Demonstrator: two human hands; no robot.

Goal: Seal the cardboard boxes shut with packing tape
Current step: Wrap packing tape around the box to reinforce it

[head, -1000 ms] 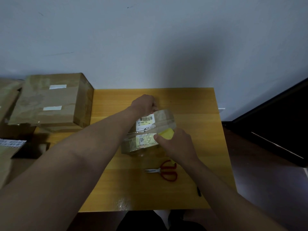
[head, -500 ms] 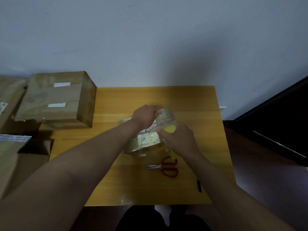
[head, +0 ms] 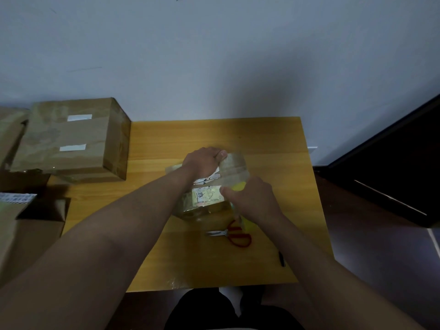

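Now the small cardboard box sits mid-counter, just beyond the red scissors. Left hand presses its far top, grip curled; right hand grips the yellow tape dispenser against it.

Glossy wooden table; cardboard box
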